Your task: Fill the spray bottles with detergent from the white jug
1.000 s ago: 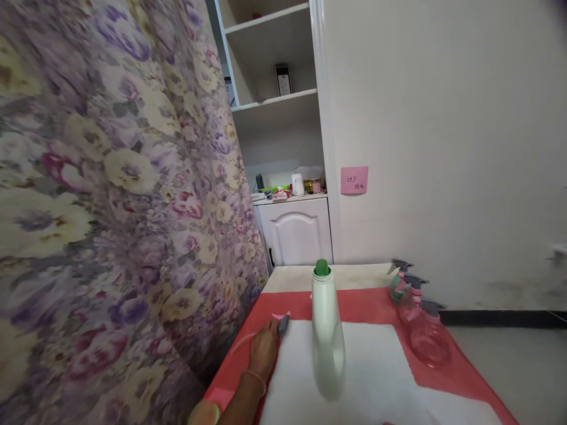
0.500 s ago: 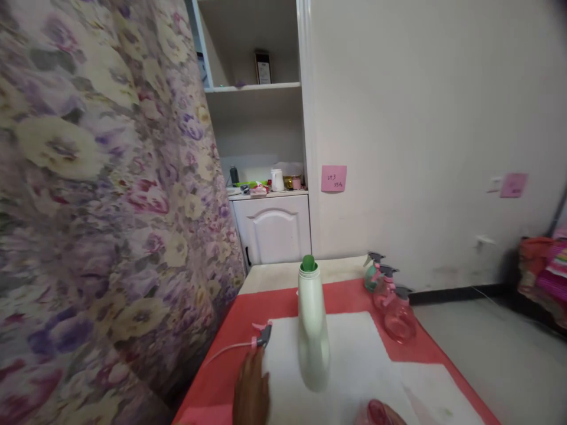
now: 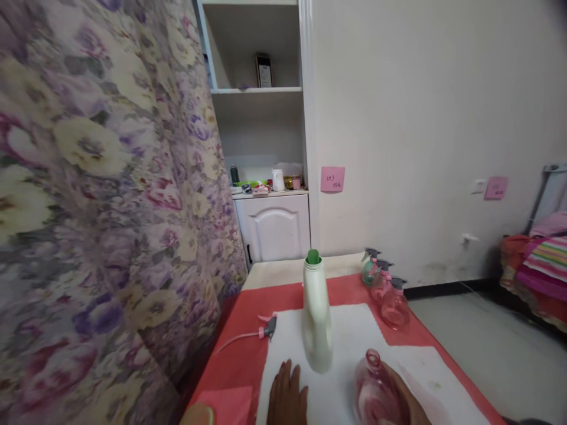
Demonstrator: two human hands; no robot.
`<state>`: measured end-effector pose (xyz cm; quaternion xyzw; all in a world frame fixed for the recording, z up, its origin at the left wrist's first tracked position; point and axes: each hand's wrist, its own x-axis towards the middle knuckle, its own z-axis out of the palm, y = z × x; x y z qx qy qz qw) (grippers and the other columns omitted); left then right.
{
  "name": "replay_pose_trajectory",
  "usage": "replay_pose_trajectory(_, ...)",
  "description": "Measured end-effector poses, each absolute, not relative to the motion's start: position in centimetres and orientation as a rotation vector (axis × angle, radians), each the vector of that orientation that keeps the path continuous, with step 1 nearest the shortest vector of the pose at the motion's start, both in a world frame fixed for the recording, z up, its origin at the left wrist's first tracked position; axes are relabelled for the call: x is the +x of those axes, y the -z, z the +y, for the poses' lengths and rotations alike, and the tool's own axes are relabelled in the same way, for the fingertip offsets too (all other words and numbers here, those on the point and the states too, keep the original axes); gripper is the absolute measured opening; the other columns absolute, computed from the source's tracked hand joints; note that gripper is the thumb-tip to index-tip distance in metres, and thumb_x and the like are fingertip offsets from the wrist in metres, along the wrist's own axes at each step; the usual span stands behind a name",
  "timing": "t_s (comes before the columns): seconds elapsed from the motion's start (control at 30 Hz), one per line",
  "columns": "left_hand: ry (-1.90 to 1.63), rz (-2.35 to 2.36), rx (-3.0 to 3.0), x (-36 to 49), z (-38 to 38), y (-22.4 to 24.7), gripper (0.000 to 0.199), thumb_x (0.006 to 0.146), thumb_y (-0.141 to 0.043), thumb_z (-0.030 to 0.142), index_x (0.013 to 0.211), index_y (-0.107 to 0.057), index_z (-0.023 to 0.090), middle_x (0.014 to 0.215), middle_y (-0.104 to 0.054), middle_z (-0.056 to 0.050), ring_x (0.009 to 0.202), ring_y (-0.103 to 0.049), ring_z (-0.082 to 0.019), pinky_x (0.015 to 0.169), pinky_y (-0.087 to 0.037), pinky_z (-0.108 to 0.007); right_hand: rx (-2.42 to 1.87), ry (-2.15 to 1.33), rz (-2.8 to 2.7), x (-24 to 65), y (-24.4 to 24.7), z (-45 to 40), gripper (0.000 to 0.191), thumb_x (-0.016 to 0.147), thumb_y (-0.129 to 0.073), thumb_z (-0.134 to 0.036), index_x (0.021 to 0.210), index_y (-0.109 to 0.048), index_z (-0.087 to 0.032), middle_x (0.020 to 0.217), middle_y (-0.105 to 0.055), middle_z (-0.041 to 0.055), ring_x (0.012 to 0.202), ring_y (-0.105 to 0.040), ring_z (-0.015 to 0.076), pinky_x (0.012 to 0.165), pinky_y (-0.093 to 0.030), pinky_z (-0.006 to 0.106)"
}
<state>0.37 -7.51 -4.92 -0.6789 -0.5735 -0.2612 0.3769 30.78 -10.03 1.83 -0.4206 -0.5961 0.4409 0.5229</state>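
My right hand is wrapped round a pink see-through spray bottle without its head, its open neck tilted toward the far side. Flat on the white sheet lies my left hand, fingers stretched and holding nothing. Between and beyond the hands stands a pale green jug, uncapped, with a green spout in its mouth. A grey and pink spray trigger with its long tube rests on the red cloth at the left.
Several bottles with trigger heads line the table's right side, the nearest a pink spray bottle. A round beige object shows at the lower left edge. A floral curtain hangs close on the left; behind stands a white cabinet.
My right hand has come further into view with the pink bottle. My left hand has moved right, away from the spray trigger, onto the white sheet. The view has shifted slightly.
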Motion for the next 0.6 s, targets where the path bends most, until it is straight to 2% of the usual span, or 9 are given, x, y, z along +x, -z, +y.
replay_pose_trajectory(0.1,0.664,-1.475,-1.732,0.6,-8.0,4.8,0.031,0.086,-0.049,0.02,0.113,-0.064,0.017,0.118,-0.071,-0.01,0.109,-0.065,-0.022,0.09,-0.052,-0.036,-1.035,-0.923,-1.58,31.5,-1.5,-8.6,0.076,0.065,-0.072,-0.045,0.135,-0.049,-0.022,0.136,-0.06,0.0122,0.127,-0.053,0.0368,0.101,-0.05,0.04)
replay_pose_trajectory(0.27,0.712,-1.571,-1.75,1.3,-8.5,4.8,0.032,0.086,-0.048,0.019,0.112,-0.066,0.019,0.121,-0.07,-0.009,0.111,-0.064,-0.022,0.092,-0.052,-0.037,-1.056,-0.765,-1.531,30.0,-1.0,-7.8,0.07,0.073,-0.064,-0.047,0.135,-0.045,-0.02,0.139,-0.056,0.0145,0.129,-0.052,0.0341,0.103,-0.046,0.041)
replay_pose_trajectory(0.47,0.841,-1.73,-1.731,2.3,-9.0,4.5,0.032,0.089,-0.046,0.022,0.111,-0.068,0.018,0.124,-0.069,-0.009,0.116,-0.062,-0.022,0.098,-0.051,-0.039,-1.089,-0.769,-1.54,28.2,-1.2,-8.9,0.071,0.072,-0.069,-0.052,0.132,-0.049,-0.02,0.132,-0.061,0.014,0.124,-0.056,0.0341,0.104,-0.046,0.041)
replay_pose_trajectory(0.6,0.813,-1.739,-1.743,2.3,-9.2,4.9,0.031,0.089,-0.048,0.024,0.112,-0.068,0.018,0.125,-0.068,-0.009,0.116,-0.062,-0.023,0.097,-0.052,-0.039,-1.095,-0.806,-1.508,28.2,-0.8,-9.3,0.071,0.07,-0.071,-0.047,0.132,-0.049,-0.021,0.131,-0.062,0.0127,0.123,-0.057,0.0333,0.1,-0.049,0.039)
